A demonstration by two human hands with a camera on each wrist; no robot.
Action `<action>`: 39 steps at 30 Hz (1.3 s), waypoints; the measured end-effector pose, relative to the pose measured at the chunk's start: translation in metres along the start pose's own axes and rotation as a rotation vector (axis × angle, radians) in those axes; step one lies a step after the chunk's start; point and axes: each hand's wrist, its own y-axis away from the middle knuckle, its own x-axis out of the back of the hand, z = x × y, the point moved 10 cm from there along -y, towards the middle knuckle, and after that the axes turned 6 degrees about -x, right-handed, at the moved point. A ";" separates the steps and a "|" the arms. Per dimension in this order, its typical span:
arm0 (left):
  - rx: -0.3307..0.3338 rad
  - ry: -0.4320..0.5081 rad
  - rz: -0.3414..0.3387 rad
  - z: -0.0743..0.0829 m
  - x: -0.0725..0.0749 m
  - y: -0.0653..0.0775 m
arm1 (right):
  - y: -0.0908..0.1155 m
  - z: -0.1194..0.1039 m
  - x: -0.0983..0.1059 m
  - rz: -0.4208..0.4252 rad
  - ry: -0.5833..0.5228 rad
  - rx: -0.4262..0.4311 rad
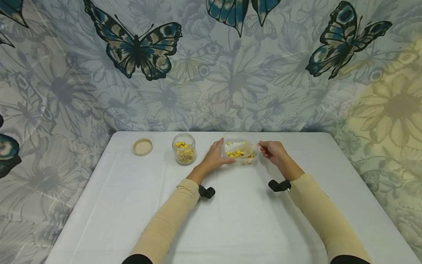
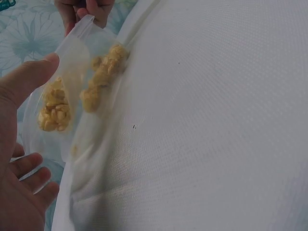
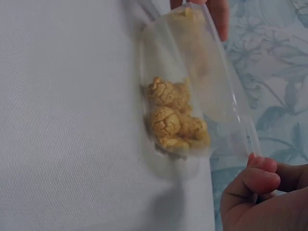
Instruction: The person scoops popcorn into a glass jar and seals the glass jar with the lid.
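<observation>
A clear plastic container (image 1: 225, 157) holds yellow popcorn (image 1: 232, 154), and a pale translucent spoon (image 1: 245, 149) lies among the pieces. My left hand (image 1: 214, 157) grips the container's left end, thumb along the near side and fingers toward the far corner. At the right rim, my right hand (image 1: 273, 151) pinches the spoon's thin handle (image 3: 253, 137) between thumb and curled fingers. Popcorn clusters show through the container's wall in the left wrist view (image 2: 54, 115) and the right wrist view (image 3: 166, 120).
Left of the container, a glass jar (image 1: 184, 158) stands uncovered with more popcorn inside. Farther left lies a round beige lid (image 1: 142, 147). A white cloth covers the table (image 1: 237, 220), whose far edge meets a butterfly-patterned backdrop (image 1: 237, 84).
</observation>
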 end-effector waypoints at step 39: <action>-0.041 -0.003 0.029 0.003 0.001 0.002 | -0.010 0.020 0.023 0.072 -0.259 -0.135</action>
